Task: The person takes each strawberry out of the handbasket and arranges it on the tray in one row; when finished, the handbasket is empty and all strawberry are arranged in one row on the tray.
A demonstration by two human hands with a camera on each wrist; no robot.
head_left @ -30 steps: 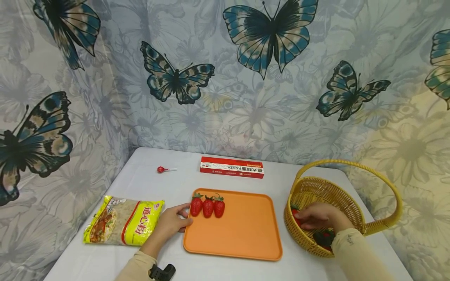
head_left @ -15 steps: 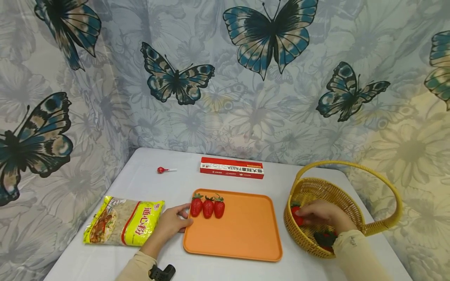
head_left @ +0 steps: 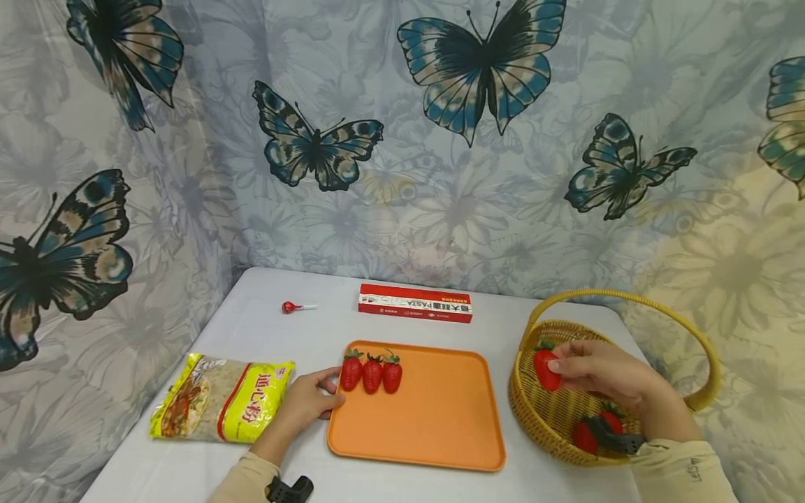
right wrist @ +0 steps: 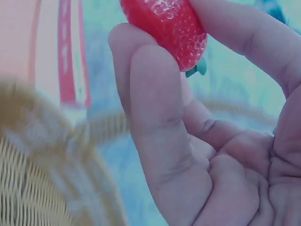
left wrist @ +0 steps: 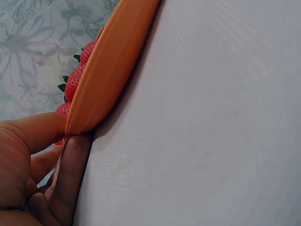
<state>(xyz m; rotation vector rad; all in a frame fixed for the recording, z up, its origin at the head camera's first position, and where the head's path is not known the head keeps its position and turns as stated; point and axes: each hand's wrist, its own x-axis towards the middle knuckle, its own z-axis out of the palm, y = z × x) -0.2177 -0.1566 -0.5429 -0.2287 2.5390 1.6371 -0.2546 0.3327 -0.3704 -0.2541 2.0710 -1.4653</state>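
Red strawberry [head_left: 546,371] pinched in my right grip [head_left: 604,374], over the basket [head_left: 533,425], right side. Glossy skin, fingertip hold: could slip. Left grip [head_left: 307,400] pinches tray [head_left: 434,416] at left edge; a tug could roll its three strawberries [head_left: 372,376].

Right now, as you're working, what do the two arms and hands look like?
The left hand and right hand are bare, without gloves. The left sleeve and right sleeve are plain cream, the right one bearing small dark marks too small to read. Each wrist wears a black device: left device, right device. No cables show.
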